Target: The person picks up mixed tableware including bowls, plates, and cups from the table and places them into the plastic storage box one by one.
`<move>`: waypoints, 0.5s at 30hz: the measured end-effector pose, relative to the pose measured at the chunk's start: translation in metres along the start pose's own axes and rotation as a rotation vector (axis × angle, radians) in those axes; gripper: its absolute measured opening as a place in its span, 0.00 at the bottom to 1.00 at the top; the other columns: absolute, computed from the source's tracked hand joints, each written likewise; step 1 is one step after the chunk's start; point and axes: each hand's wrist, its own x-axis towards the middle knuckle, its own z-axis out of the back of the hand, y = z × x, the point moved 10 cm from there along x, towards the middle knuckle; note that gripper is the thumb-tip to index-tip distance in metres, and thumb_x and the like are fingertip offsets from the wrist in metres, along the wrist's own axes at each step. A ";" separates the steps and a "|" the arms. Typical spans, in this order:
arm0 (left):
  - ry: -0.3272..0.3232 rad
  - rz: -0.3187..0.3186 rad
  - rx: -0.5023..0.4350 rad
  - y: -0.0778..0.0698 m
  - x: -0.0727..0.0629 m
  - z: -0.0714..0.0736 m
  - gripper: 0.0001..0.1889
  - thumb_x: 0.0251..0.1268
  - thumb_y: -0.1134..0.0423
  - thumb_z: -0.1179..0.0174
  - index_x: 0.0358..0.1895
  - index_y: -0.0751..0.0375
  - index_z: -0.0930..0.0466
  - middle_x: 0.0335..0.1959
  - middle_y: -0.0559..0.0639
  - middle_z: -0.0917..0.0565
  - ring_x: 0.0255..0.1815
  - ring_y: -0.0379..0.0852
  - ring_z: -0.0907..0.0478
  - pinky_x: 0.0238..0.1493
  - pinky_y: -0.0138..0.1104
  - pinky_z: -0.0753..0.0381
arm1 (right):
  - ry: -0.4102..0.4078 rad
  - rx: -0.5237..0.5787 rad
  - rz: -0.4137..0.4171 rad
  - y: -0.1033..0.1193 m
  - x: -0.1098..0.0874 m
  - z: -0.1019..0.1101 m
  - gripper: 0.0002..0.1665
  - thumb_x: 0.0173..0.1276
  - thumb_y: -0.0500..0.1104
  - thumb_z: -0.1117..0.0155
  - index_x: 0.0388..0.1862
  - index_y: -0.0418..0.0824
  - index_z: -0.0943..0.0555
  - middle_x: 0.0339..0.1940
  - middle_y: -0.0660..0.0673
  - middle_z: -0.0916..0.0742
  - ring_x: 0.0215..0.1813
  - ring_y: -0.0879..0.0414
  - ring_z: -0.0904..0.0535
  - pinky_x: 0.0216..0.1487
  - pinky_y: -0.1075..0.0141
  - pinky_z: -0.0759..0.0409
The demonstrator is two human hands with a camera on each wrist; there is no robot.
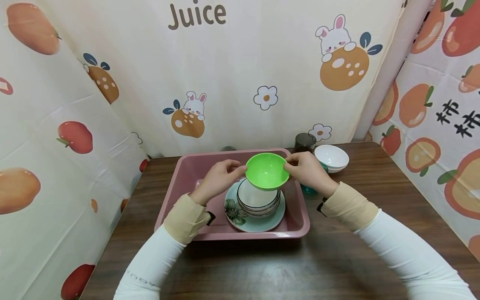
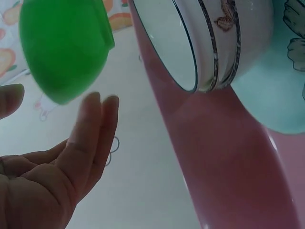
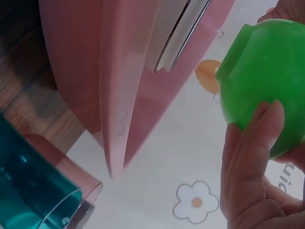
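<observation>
The work surface is a table (image 1: 255, 271) with a dark brown wood-grain top. A pink rectangular basin (image 1: 243, 236) rests toward its rear. Right of the basin stand a teal glass (image 1: 309, 189), partly hidden, a dark transparent glass (image 1: 305, 141) behind it, and a white bowl (image 1: 331, 156) beside the glasses.

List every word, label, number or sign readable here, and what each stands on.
"Juice": cream fruit-print fabric backdrop at the back.
"柿", "柿": white fruit-print fabric backdrop on the right; marks at the picture's edge are cut off.
Grey lettering: white fabric left sleeve; too blurred to read.
</observation>
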 end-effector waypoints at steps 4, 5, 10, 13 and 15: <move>0.038 0.003 -0.036 -0.002 0.005 -0.010 0.24 0.70 0.47 0.43 0.57 0.64 0.22 0.43 0.54 0.15 0.42 0.53 0.14 0.47 0.38 0.17 | 0.009 -0.019 0.012 0.004 -0.001 -0.006 0.15 0.67 0.38 0.44 0.44 0.33 0.15 0.32 0.41 0.13 0.27 0.57 0.19 0.29 0.69 0.21; 0.038 -0.001 -0.026 -0.002 0.006 -0.011 0.24 0.70 0.48 0.43 0.56 0.65 0.22 0.41 0.54 0.15 0.41 0.53 0.14 0.44 0.37 0.18 | 0.014 -0.014 0.012 0.005 -0.002 -0.008 0.15 0.67 0.39 0.44 0.44 0.33 0.15 0.32 0.42 0.13 0.27 0.58 0.19 0.29 0.69 0.21; 0.015 -0.033 0.019 -0.005 0.008 -0.014 0.18 0.70 0.52 0.44 0.48 0.65 0.19 0.32 0.54 0.16 0.32 0.51 0.16 0.32 0.33 0.22 | 0.051 0.023 0.019 0.008 -0.004 -0.016 0.15 0.68 0.38 0.45 0.44 0.32 0.15 0.31 0.41 0.12 0.25 0.59 0.17 0.31 0.64 0.17; 0.007 -0.042 0.025 -0.004 0.010 -0.015 0.16 0.71 0.55 0.44 0.44 0.65 0.19 0.30 0.54 0.17 0.28 0.46 0.18 0.28 0.32 0.24 | 0.065 0.031 0.025 0.009 -0.004 -0.020 0.15 0.68 0.38 0.45 0.45 0.32 0.16 0.31 0.41 0.12 0.24 0.59 0.16 0.31 0.62 0.16; 0.006 -0.043 0.018 -0.004 0.010 -0.016 0.14 0.70 0.56 0.45 0.44 0.66 0.19 0.29 0.54 0.17 0.25 0.44 0.19 0.26 0.32 0.23 | 0.071 0.033 0.033 0.011 -0.005 -0.022 0.15 0.68 0.37 0.45 0.45 0.31 0.16 0.31 0.40 0.12 0.23 0.58 0.16 0.31 0.62 0.16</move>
